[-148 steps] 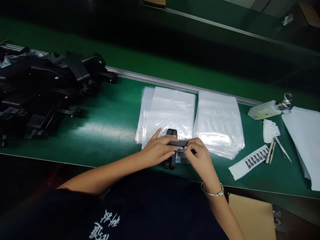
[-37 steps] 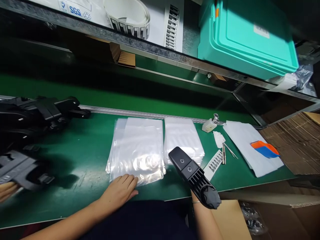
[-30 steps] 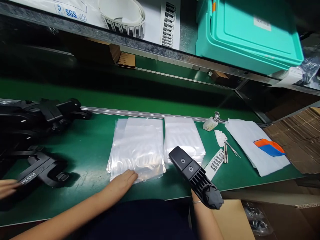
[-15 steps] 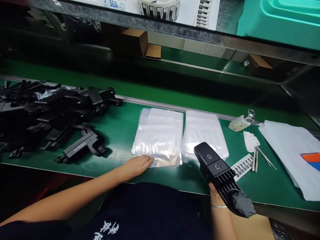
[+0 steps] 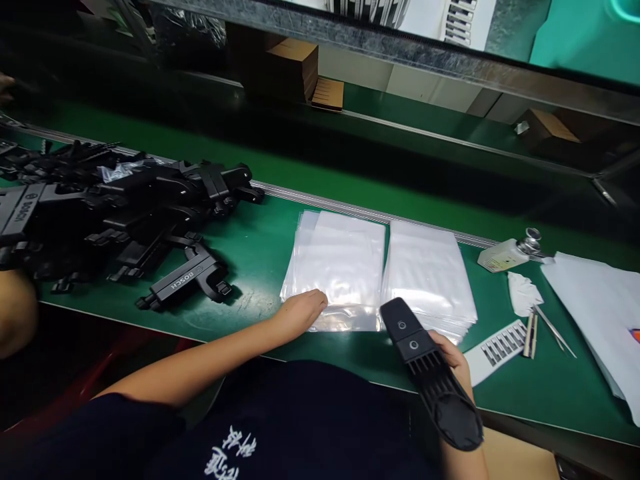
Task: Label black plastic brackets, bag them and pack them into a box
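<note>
My right hand [image 5: 453, 357] is closed around a long black plastic part [image 5: 420, 363] with two round screw spots, a ribbed middle and a round end. The part is held above the front edge of the green table, and most of my fingers lie behind it. My left hand [image 5: 303, 313] is at the front left corner of a stack of clear plastic bags [image 5: 340, 267]. Its fingers are curled down and closed on the top bag. A second stack of bags [image 5: 427, 270] lies just to the right.
Black BOSCH-marked parts [image 5: 187, 277] are piled at left. To the right are a bottle [image 5: 510, 253], a crumpled white wipe [image 5: 524, 293], tweezers [image 5: 555, 330], a label sheet [image 5: 500, 350] and white sheeting [image 5: 595, 307]. A metal shelf edge [image 5: 375, 50] crosses above. Another person's arm [image 5: 15, 313] shows at left.
My left hand has gone from resting on the bag corner to curled fingers on the top bag. My right hand has turned the black part more upright. The view has shifted left.
</note>
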The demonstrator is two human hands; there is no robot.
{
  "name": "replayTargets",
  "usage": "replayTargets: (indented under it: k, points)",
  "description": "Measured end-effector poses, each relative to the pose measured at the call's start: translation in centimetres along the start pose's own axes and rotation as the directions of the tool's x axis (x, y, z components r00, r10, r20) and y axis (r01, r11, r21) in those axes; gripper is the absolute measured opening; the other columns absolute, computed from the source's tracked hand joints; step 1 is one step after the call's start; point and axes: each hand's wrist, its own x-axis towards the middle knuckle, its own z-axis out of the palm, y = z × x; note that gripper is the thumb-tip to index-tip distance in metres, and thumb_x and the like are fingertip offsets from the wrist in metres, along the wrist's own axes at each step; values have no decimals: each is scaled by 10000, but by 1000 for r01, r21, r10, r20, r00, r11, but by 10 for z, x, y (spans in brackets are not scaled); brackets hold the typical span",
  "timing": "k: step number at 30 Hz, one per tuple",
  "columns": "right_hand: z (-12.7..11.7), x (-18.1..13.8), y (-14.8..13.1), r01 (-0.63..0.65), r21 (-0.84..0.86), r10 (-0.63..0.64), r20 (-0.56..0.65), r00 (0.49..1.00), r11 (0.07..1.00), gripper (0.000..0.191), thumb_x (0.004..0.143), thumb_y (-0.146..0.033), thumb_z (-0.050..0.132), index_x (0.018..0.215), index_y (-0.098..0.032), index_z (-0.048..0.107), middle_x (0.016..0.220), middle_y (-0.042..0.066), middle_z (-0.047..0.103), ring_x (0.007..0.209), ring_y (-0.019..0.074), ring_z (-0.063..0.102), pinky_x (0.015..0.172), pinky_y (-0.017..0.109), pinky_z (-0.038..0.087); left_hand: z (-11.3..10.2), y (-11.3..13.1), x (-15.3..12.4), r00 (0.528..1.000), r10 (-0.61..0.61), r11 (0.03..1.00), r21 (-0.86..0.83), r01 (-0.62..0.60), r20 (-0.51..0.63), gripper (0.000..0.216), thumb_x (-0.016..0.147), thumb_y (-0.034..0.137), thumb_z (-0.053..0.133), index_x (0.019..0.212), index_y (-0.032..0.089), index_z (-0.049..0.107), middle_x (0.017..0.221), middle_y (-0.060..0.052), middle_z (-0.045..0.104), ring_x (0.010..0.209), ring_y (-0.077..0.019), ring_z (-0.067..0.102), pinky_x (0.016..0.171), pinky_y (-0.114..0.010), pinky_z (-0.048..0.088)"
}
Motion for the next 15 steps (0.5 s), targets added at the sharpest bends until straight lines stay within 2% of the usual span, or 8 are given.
replayTargets:
  k: [3,5,7,9,12,15]
  points:
    - [4,9,-19,-49,286,14,124,992,957,565,783,-706,553,1062,-233,689,971,113,700,868,304,684,721,405,561,-8,9,6,1000,-12,999,-30,12,15,261,957,222,330,893,181,580,916,-54,629,875,-207,598,750,-314,454]
    - [11,15,-32,-81,308,9,231,973,948,567,740,-690,629,1058,-227,707,983,106,697,905,295,677,755,392,561,-14,16,9,1000,15,997,-80,-15,3,235,934,220,357,864,180,578,887,-49,610,836,-195,586,723,-300,443]
    - [20,20,-43,-93,201,31,294,955,975,508,767,-616,658,1088,-226,701,1022,101,692,951,279,665,806,384,555,-19,21,12,999,40,982,-185,-44,-26,201,906,214,389,831,181,573,847,-32,588,768,-169,565,691,-278,428]
    - [28,21,-51,-89,39,75,275,959,995,423,812,-521,653,1124,-236,677,1075,91,683,998,266,652,854,387,543,-24,24,12,997,65,951,-301,-77,-50,175,880,216,415,796,181,564,811,-15,566,715,-146,536,667,-260,411]
    - [37,17,-51,-59,-189,84,127,988,980,373,854,-419,623,1175,-231,626,1124,92,668,1030,263,642,870,404,540,-29,25,9,992,122,903,-411,-123,-30,145,849,219,441,773,182,559,776,3,549,672,-128,507,642,-243,388]
    - [42,12,-47,67,-331,-70,2,998,941,391,874,-397,609,1212,-202,584,1116,119,665,1027,281,636,865,442,536,-29,27,9,988,151,895,-427,-132,10,144,850,221,440,778,186,560,767,9,566,679,-129,518,643,-241,383]
